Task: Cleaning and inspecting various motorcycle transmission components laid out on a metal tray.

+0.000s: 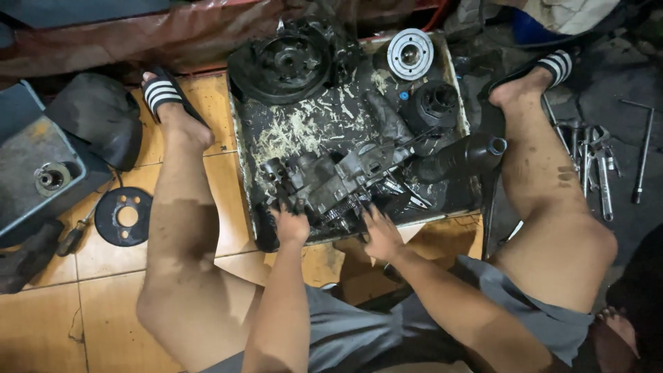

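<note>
A greasy metal engine casing (pixel 338 181) lies across the near half of a shallow, grime-coated tray (pixel 243 173) on the tiled floor (pixel 41 324), with the person seated over it, legs either side. The left hand (pixel 291 222) rests at the casing's 7 o'clock corner, fingers curled over its edge and pressed onto the metal; the right hand (pixel 381 231) sits at its 5 o'clock side, fingers bent down against the lower rim beside a run of gear teeth. Neither hand lifts it. The casing looks like cast metal: heavy, rigid, slick with oil, and best taken by its thick outer flanges rather than the thin protruding parts or gears. At 12 o'clock in the tray sits a large black round housing (pixel 280 62), at 1 o'clock a shiny round pulley (pixel 410 53), and at 3 o'clock a black cylinder (pixel 456 157). Wrenches (pixel 594 162) lie on the floor far at 3 o'clock, a black disc (pixel 124 216) at 9 o'clock.
</note>
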